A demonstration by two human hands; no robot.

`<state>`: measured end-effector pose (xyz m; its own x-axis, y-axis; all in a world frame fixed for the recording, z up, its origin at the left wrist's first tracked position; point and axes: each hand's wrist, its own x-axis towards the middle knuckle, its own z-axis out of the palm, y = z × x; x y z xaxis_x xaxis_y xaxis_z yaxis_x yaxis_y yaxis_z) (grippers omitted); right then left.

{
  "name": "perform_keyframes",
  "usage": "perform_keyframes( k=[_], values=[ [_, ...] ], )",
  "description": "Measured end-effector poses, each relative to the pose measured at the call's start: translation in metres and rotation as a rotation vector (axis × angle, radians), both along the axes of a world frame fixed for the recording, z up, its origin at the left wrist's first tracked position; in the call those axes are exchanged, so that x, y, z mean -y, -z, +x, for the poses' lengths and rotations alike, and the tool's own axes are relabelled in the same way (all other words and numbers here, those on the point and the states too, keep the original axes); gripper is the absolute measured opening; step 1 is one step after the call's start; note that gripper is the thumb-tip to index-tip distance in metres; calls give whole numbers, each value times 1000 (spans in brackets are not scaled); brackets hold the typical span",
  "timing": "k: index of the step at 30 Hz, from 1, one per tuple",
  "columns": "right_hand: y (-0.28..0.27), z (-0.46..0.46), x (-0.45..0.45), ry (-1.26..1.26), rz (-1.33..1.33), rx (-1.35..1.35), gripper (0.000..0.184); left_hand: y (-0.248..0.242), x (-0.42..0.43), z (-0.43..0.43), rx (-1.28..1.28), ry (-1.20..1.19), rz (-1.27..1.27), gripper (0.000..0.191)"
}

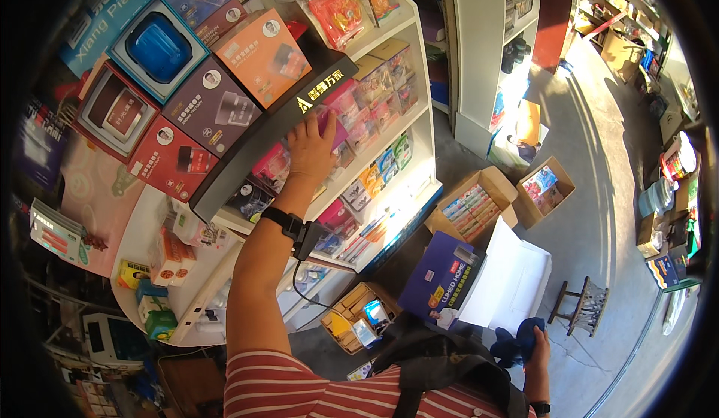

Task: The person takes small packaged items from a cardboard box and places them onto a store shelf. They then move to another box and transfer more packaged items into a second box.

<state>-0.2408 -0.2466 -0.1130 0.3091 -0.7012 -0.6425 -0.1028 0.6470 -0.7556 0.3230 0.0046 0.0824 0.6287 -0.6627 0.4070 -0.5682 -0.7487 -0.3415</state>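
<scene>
My left hand [312, 151] reaches into the upper shelf of a white display rack [424, 142], its fingers resting on a magenta box [332, 127] just under the black lit sign [269, 134]. Whether the fingers grip this box or only touch it, I cannot tell. Pink packets [272, 168] stand beside the hand. At the lower right, my right hand [539, 350] is closed around a bunched dark blue cloth [526, 336]. A purple carton with writing [438, 277] and its white open flap [505, 277] lie close to that hand.
Boxed air fresheners [222, 103] fill the rack's top. On the floor are an open carton of packets [472, 204], a smaller carton [545, 190], a carton of small boxes [354, 317] and a folding stool [581, 305]. A second white shelf unit [480, 58] stands beyond.
</scene>
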Motion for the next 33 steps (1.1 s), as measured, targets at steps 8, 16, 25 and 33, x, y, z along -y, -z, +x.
perform_keyframes(
  k=[8,16,25,33],
  values=[
    [2,-10,-5,-45,22,16,32,-39,-13,13,-497,115,-401,83],
    [-8,-11,-13,-17,30,-6,32,-35,-25,52,-443,-146,-35,85],
    [-15,-11,-22,97,89,68,28,-20,-13,30,-332,-193,-52,99],
    [-16,-4,-25,83,140,42,38,-4,-9,48,-117,-113,-46,73]
  ],
)
